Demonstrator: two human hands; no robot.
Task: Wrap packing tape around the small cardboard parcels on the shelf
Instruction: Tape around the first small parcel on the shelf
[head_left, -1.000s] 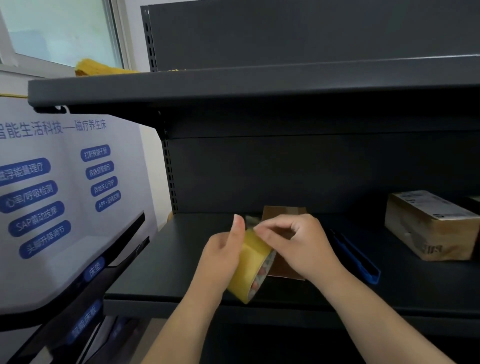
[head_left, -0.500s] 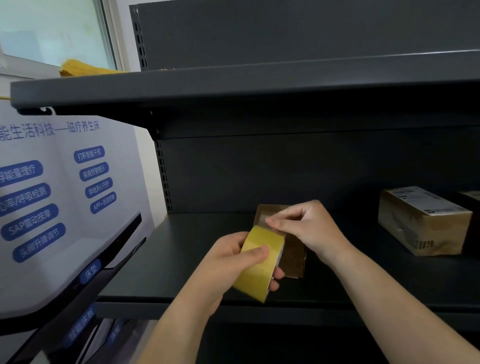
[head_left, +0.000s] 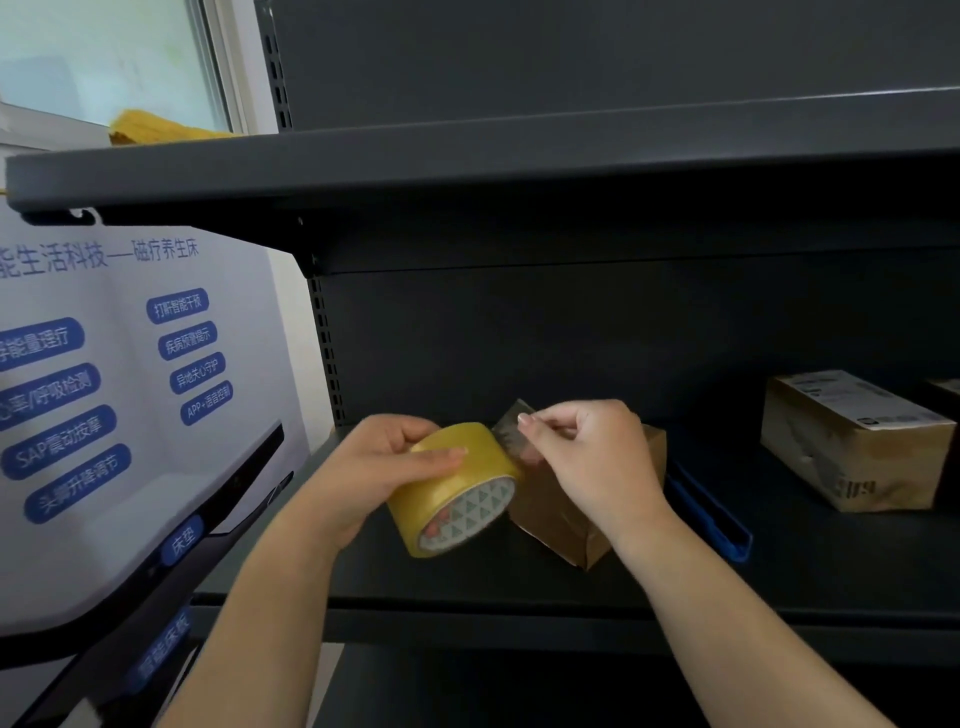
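Both hands have shifted: left hand (head_left: 382, 470) now grips the turned tape roll (head_left: 457, 488) while right hand (head_left: 587, 457) pinches its freed end (head_left: 511, 431) above the small parcel (head_left: 566, 519) near the shelf (head_left: 467, 597) front edge, ready for wrapping.

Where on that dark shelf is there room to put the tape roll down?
Bare shelf lies left of the tape roll, toward the slotted upright. A narrower gap sits between the blue strip and the labelled box. It is crowded around the small parcel and both hands.
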